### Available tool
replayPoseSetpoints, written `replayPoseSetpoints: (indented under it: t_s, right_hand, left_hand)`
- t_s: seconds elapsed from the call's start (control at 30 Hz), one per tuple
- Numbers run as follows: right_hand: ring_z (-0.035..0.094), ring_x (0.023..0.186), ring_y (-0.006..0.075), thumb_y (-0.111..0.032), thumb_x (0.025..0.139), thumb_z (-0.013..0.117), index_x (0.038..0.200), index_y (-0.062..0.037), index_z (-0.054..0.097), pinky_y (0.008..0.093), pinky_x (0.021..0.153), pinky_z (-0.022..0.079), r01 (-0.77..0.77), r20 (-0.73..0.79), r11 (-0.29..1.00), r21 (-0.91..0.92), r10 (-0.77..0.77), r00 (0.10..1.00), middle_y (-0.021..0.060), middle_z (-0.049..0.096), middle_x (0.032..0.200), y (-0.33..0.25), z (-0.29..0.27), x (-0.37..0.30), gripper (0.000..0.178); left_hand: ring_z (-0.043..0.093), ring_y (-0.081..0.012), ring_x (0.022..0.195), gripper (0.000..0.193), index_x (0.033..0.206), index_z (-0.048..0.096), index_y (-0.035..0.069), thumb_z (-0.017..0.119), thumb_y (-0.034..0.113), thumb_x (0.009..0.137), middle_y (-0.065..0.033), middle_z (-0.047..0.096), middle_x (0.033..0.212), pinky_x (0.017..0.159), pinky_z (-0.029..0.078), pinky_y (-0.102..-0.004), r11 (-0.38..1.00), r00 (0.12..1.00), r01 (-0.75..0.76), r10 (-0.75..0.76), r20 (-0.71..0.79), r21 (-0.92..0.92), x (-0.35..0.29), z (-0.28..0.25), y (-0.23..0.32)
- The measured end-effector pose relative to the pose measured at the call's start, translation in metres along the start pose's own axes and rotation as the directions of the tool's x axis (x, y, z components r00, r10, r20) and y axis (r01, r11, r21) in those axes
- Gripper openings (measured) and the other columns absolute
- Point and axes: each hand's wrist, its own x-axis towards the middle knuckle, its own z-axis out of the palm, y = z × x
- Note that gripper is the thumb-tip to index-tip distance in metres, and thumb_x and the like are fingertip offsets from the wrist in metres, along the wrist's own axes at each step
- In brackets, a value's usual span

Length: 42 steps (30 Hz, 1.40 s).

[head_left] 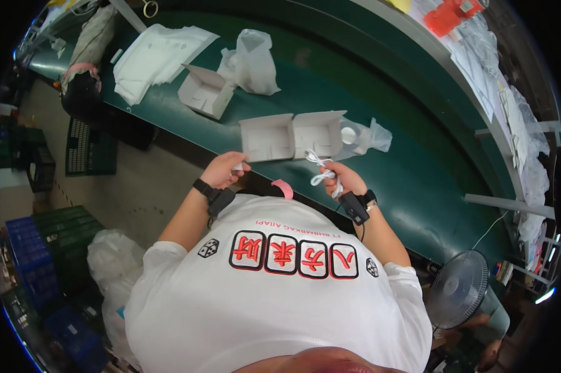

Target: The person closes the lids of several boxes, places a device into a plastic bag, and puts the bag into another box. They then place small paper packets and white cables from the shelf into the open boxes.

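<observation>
My right hand (347, 179) is closed around a bundled white cable (318, 169), whose loops stick out past the fingers toward the table. Close to the table's near edge, my left hand (226, 170) pinches a small white piece (237, 166) that is too small to name. Two open white cardboard boxes (267, 140) stand side by side just beyond my hands, lids raised. Against the right-hand box (316, 133) lies a clear plastic bag (374, 137) with a round white item (349, 135) by it.
Farther left on the green table (411, 180) are another open box (207, 93), a crumpled plastic bag (255, 62) and a stack of white sheets or pouches (159, 59). A shelf frame (454, 68) borders the far side. A fan (458, 289) and a person (493, 320) are at lower right; crates (91, 146) stand left.
</observation>
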Motion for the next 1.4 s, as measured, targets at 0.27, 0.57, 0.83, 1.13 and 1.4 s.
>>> replayPoseSetpoints:
  t_s: [0.27,0.57,0.83,1.13,1.4]
  right_hand:
    - [0.041,0.048,0.0074,-0.016,0.100,0.054,0.106,-0.0025,0.056,0.0193,0.041,0.033,-0.080,-0.012,0.974,0.214,0.085,0.996,0.0045,0.055,0.073,0.047,0.080,0.075,0.015]
    - [0.042,0.047,0.0067,-0.011,0.095,0.059,0.122,-0.0057,0.056,0.0185,0.042,0.032,0.315,0.156,0.888,-0.334,-0.277,0.948,0.0101,0.066,0.085,0.030,0.207,0.037,0.028]
    - [0.055,0.058,0.0057,-0.012,0.092,0.067,0.129,-0.0040,0.055,0.0192,0.049,0.041,0.723,0.273,0.400,-0.563,-0.735,0.620,0.0032,0.065,0.091,-0.005,0.297,0.082,0.040]
    - [0.052,0.077,0.0161,0.001,0.086,0.052,0.109,-0.0004,0.056,0.0291,0.070,0.045,0.820,-0.381,0.544,0.177,-0.730,0.567,0.0100,0.059,0.099,0.004,0.071,0.028,0.024]
    - [0.059,0.100,0.0336,0.000,0.080,0.057,0.118,0.0014,0.055,0.0431,0.087,0.049,-0.046,0.082,-0.088,-0.995,-0.989,0.125,0.0188,0.060,0.111,-0.008,0.040,0.096,0.038]
  left_hand:
    - [0.060,-0.0103,0.060,0.038,0.093,0.068,0.001,0.071,0.038,0.089,-0.0047,0.068,0.073,0.052,0.046,-0.0251,0.685,0.997,-0.055,0.077,0.004,0.726,0.047,-0.044,0.040]
    - [0.068,-0.0321,0.072,0.029,0.084,0.069,-0.001,0.071,0.027,0.081,-0.0159,0.070,0.075,0.066,0.054,-0.0410,0.265,0.849,-0.426,0.447,0.282,0.865,0.111,-0.058,0.043]
    - [0.064,-0.0447,0.084,0.023,0.085,0.070,0.001,0.066,0.024,0.081,-0.0246,0.067,0.083,0.076,0.052,-0.0499,0.032,0.655,-0.449,0.692,0.304,0.893,0.117,-0.068,0.081]
    - [0.063,-0.0458,0.083,0.027,0.090,0.068,-0.001,0.068,0.025,0.084,-0.0258,0.066,0.082,0.072,0.051,-0.0482,0.182,0.717,-0.415,0.669,0.197,0.891,0.093,-0.096,0.095]
    - [0.064,-0.0158,0.063,0.025,0.092,0.069,0.000,0.069,0.024,0.090,-0.0085,0.069,0.073,0.059,0.050,-0.0294,0.589,0.884,-0.298,0.467,-0.015,0.752,0.066,-0.122,0.102]
